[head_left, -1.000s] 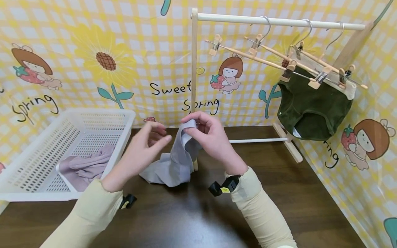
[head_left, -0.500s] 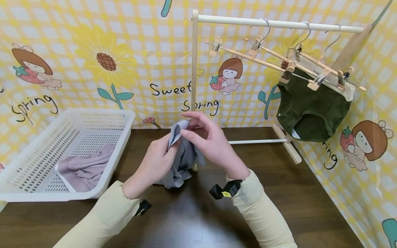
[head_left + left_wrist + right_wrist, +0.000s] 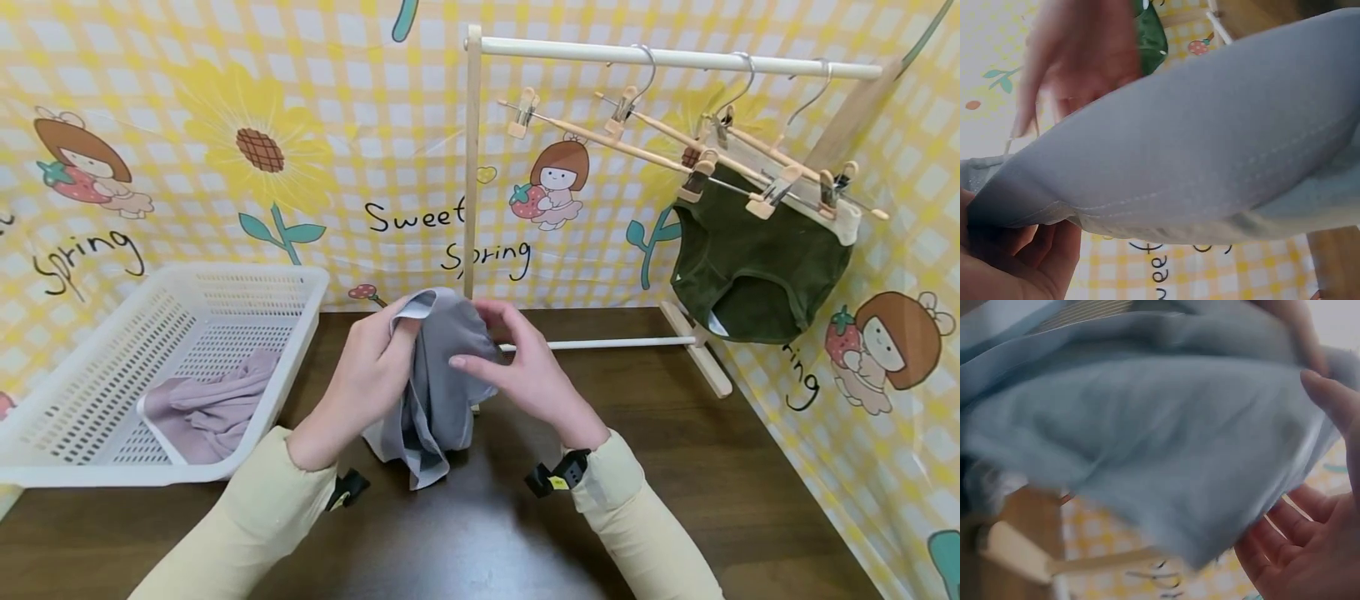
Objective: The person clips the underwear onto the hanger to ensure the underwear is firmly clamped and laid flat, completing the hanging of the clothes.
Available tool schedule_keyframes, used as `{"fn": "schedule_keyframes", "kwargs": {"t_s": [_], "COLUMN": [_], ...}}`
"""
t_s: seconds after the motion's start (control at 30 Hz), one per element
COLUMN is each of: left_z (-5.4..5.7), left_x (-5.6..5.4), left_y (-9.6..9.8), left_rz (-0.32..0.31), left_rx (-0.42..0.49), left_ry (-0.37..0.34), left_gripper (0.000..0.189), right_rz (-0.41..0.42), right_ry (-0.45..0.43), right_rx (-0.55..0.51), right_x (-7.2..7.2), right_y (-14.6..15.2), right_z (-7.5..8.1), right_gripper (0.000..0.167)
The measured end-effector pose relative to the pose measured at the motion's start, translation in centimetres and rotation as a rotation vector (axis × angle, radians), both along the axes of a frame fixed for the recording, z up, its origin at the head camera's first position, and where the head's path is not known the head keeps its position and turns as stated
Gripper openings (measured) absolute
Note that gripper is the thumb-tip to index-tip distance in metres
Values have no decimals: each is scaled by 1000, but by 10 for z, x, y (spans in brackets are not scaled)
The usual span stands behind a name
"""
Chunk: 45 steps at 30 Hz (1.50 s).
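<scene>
A soft grey cloth garment (image 3: 446,367) hangs bunched above the table, with a stitched band along its top edge. My left hand (image 3: 372,371) pinches that band at the upper left, thumb over the front. In the left wrist view the band of the garment (image 3: 1179,144) stretches broadly across, gripped by the left hand (image 3: 1016,269). My right hand (image 3: 528,367) is spread at the garment's right side, thumb in front and fingers partly behind it. The right wrist view shows the right hand (image 3: 1316,531) with thumb and fingers apart around the garment's edge.
A white perforated basket (image 3: 311,333) holds a crumpled mauve garment (image 3: 213,404) at left. A wooden rack (image 3: 471,167) stands behind, its rail carrying several clip hangers (image 3: 607,137). Dark green briefs (image 3: 757,258) hang at right. The brown table (image 3: 675,500) lies beneath.
My left hand has come in from the left and taken the garment's band. The right hand has let go of the top edge and slid down the right side; the cloth has spread out.
</scene>
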<state>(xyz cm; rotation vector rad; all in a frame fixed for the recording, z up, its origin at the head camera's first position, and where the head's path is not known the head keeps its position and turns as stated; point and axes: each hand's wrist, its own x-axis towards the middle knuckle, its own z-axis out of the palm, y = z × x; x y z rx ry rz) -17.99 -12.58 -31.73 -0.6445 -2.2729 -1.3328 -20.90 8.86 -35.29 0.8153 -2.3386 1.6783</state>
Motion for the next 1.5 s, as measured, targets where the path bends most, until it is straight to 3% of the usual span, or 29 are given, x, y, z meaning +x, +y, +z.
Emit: {"fn": "schedule_keyframes", "kwargs": {"t_s": [0.13, 0.27, 0.4, 0.47, 0.63, 0.77, 0.97, 1.13, 1.3, 1.5], "left_z": [8, 15, 19, 20, 21, 22, 26, 29, 36, 52], "left_x": [3, 4, 5, 5, -2, -10, -17, -17, -6, 27], "left_y": [1, 3, 2, -1, -11, -18, -20, -18, -14, -14], "left_rz": [-7, -16, -9, 0, 19, 30, -7, 33, 1, -210], "left_rx": [60, 137, 164, 157, 137, 157, 253, 280, 329, 445], "left_ry": [-1, 14, 26, 29, 54, 65, 53, 53, 116, 224], "left_gripper": [35, 41, 42, 38, 30, 24, 22, 29, 22, 17], "right_rz": [22, 101, 147, 110, -46, -113, -146, -150, -152, -133], "right_ry": [-75, -149, -171, -145, -63, 21, 148, 200, 219, 348], "right_rx": [1, -15, -134, -202, -341, -424, -490, -517, -487, -488], "right_x": [-8, -13, -15, -15, -13, -9, 0, 10, 29, 66], "right_y": [9, 18, 25, 30, 47, 60, 71, 77, 86, 101], "right_z": [-18, -28, -28, -21, 7, 31, 58, 69, 80, 94], "right_gripper": [54, 33, 10, 5, 13, 7, 5, 13, 9, 20]}}
